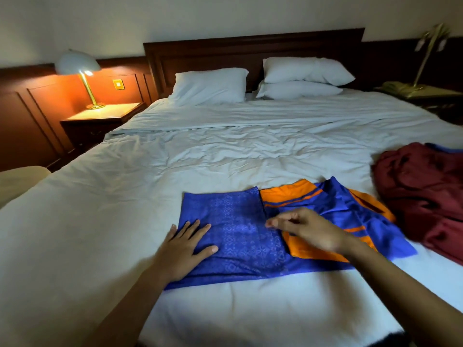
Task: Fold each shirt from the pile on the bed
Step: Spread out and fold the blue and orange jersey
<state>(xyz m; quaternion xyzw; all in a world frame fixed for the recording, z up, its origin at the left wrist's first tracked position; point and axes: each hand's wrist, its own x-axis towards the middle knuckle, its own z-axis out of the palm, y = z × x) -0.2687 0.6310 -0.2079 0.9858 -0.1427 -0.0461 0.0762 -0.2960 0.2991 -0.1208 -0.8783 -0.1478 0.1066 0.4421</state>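
Far left, one lit lamp [79,65]; farther back, three white pillows [209,86]. On the near middle of the bed [225,151], one blue-and-orange shirt [240,236], partly folded. Left hand [185,249] flat on it, fingers straight. Right hand [310,229] blurred over it, grip impossible to tell. At right, one maroon pile [423,191].

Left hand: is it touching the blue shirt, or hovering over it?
Touching. The head view shows the left hand lying flat and spread on the left end of the blue shirt, with no gap visible under it.
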